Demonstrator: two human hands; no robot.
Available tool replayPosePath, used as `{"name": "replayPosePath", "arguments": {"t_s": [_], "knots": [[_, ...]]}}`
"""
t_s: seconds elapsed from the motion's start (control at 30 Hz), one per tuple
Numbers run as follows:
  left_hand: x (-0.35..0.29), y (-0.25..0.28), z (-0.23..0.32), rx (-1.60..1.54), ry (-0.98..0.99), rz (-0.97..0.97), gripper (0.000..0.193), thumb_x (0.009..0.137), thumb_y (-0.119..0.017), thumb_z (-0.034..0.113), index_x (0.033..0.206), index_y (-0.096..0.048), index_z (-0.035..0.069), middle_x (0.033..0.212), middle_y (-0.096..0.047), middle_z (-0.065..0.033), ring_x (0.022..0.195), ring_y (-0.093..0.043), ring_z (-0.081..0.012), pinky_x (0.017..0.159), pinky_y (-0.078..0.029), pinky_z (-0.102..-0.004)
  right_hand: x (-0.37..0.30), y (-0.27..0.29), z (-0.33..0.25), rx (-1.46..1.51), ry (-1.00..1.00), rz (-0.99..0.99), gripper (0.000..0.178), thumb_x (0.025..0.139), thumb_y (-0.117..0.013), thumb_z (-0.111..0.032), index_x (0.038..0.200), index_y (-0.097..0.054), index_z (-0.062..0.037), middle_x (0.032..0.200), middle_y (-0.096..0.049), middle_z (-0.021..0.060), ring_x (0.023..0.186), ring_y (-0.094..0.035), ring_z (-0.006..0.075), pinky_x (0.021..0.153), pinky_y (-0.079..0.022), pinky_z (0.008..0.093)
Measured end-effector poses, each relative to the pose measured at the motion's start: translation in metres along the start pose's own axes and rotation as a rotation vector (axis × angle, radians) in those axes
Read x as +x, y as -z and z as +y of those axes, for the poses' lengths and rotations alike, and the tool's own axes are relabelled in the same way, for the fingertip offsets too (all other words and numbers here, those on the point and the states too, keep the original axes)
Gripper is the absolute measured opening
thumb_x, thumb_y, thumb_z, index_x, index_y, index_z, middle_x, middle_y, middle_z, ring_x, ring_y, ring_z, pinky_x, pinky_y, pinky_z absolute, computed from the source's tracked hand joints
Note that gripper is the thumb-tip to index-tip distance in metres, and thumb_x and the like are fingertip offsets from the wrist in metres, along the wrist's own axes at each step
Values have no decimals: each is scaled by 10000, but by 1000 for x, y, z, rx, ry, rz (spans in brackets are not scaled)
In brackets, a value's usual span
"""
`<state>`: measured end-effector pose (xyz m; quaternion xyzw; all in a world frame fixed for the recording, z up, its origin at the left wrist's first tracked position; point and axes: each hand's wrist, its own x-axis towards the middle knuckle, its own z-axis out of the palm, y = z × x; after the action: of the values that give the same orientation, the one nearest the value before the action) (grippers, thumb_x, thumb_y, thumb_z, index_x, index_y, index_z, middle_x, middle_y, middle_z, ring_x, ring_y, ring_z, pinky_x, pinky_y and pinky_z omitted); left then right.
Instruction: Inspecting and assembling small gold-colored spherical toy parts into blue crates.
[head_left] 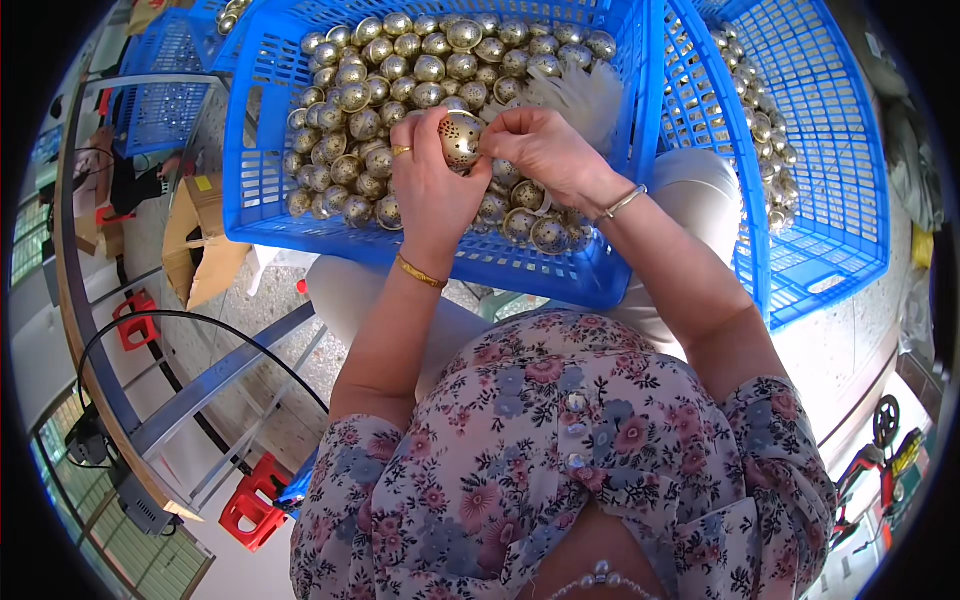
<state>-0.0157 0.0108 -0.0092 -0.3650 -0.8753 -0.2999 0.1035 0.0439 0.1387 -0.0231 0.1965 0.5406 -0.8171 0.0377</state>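
Observation:
My left hand [437, 185] is closed around a shiny gold-silver ball [461, 140] pierced with small dark holes, held above a blue plastic crate [440, 262]. At the ball's right edge, the thumb and fingers of my right hand [545, 155] are pinched together. Whatever they grip is too small or hidden to make out. Many similar perforated metal balls [355, 97] fill the crate below. Just beyond my right hand, a bundle of whitish, translucent strips [588, 100] lies on the balls.
A second blue crate [840, 200] with more balls stands on the right. To the left are an open cardboard box [205, 235], a metal-framed table [110, 330] and red stools [255, 500]. The crate in front rests close against my knees.

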Motion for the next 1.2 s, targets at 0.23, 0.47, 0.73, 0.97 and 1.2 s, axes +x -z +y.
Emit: {"name": "replayPosePath", "arguments": {"t_s": [0.23, 0.47, 0.73, 0.97, 1.2], "knots": [[-2, -4, -7, 72, -55, 60, 557, 556, -731, 117, 1058, -497, 59, 992, -482, -126, 900, -516, -300, 750, -455, -379, -4, -1, -9, 2, -47, -25, 76, 781, -601, -95, 811, -608, -26, 658, -532, -40, 509, -380, 8, 432, -265, 177], [0, 0, -6, 160, -106, 1, 528, 579, -708, 81, 1070, -515, 73, 1028, -468, -142, 959, -486, -315, 820, -420, -386, -7, -3, -8, 41, -36, 10, 81, 777, -589, -67, 838, -612, -18, 661, -538, -37, 524, -400, 13, 439, -283, 170], [-4, -3, -4, 147, -168, -53, 435, 608, -664, 29, 1024, -569, 117, 1045, -466, -152, 981, -471, -327, 825, -402, -382, -8, -5, -1, 113, -21, 98, 117, 753, -596, -59, 845, -604, 11, 748, -581, 1, 593, -449, 32, 508, -342, 175], [-1, -6, -7, -156, -195, -59, 358, 639, -610, -15, 976, -603, 105, 1137, -450, -185, 996, -492, -324, 812, -425, -379, -5, -7, 8, 77, 57, 135, 116, 759, -592, -54, 850, -606, 16, 737, -565, -9, 620, -461, 36, 531, -370, 185], [3, -4, -10, -371, -181, -5, 189, 713, -590, -23, 889, -621, 39, 1167, -487, -198, 919, -581, -298, 741, -481, -324, -6, -5, 3, -129, 138, 159, 96, 771, -596, -60, 839, -603, 8, 695, -541, -22, 619, -438, 25, 527, -361, 186]]}}
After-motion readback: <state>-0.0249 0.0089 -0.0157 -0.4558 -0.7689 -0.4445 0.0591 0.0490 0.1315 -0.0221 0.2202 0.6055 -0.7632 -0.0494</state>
